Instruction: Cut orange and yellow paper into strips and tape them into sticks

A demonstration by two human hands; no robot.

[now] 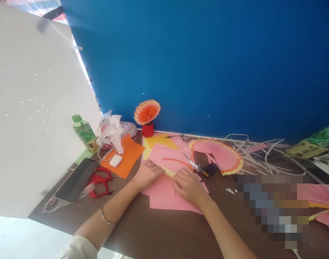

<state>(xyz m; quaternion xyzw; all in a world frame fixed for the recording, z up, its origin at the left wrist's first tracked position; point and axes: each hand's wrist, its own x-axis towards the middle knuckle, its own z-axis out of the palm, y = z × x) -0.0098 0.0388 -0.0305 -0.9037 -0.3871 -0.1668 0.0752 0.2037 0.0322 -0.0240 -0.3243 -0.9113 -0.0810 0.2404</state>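
Red and squat, a small pot point(147, 130) stands against the blue wall point(196, 64) with a pleated paper rosette point(147, 112) rising from it, orange at the centre and banded with pink and yellow. To its left, a rumpled white plastic bag point(112, 128) lies in a heap, its contents hard to make out, beside a clear bottle point(85, 133) with its green cap on and green showing through the side. A closed white case point(116, 160) rests on orange paper point(130, 154). The pale yellow paper strip point(169, 173) is narrow and slightly slanted, only its short middle visible; it lies over the pink sheets point(164, 201) at the centre of the brown table point(159, 233), between the two hands. The left hand point(149, 174) and right hand point(188, 184) grasp it at opposite ends, fingers curled over, though the fingertips are partly hidden. Just beyond the right hand lie scissors point(198, 167), near a pink pleated fan point(219, 154) edged in orange and yellow.
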